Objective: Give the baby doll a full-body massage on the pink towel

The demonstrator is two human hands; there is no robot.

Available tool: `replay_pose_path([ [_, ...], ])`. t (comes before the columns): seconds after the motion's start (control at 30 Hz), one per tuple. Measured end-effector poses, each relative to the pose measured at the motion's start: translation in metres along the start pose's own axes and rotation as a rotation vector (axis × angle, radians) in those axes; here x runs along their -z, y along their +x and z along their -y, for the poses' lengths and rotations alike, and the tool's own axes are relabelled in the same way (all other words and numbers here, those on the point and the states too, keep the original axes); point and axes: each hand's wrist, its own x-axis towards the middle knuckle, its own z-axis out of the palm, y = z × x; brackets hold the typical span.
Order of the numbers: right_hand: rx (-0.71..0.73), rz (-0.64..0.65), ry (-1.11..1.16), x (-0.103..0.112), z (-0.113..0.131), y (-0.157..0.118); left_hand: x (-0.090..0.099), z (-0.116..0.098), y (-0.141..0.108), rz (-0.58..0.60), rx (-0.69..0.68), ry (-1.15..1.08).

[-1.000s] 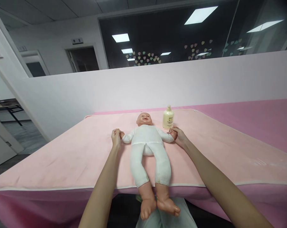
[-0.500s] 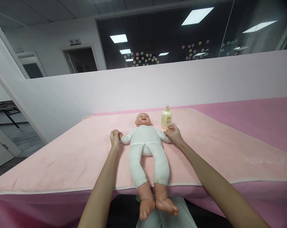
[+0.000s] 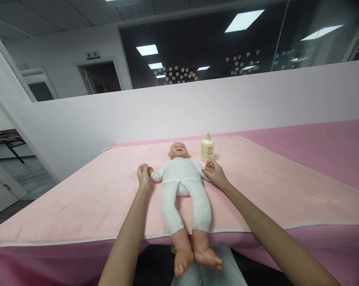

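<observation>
A baby doll (image 3: 183,171) with a white cloth body lies on its back, head away from me, its bare feet hanging past the near table edge. My left hand (image 3: 143,174) is closed around the doll's hand on the left side. On the other side, my right hand (image 3: 216,173) grips the doll's other hand, partly covering it. Both doll arms are spread out sideways. Just beyond my right hand stands a pale yellow pump bottle (image 3: 208,147), upright and apart from the doll's head.
A peach blanket (image 3: 93,198) covers the table over a pink cloth (image 3: 322,147). Behind it rises a low white wall (image 3: 179,113) with a dark window (image 3: 197,47) above. A side table (image 3: 8,141) with stacked items stands far left.
My right hand has shifted slightly inward and down, bringing the doll's hand with it. My left hand keeps its hold in nearly the same place.
</observation>
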Motion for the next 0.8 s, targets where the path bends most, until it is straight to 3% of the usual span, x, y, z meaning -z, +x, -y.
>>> replay_pose_path([
  [0.23, -0.069, 0.059, 0.196, 0.002, -0.005, 0.003, -0.001, 0.000, 0.000, -0.004, 0.005, -0.002],
  [0.6, -0.209, -0.039, 0.296, 0.003, -0.002, 0.009, -0.002, -0.007, -0.005, 0.035, 0.013, -0.034],
  [0.8, -0.270, -0.011, 0.405, 0.008, -0.010, 0.013, -0.002, -0.002, -0.001, 0.035, -0.013, -0.069],
])
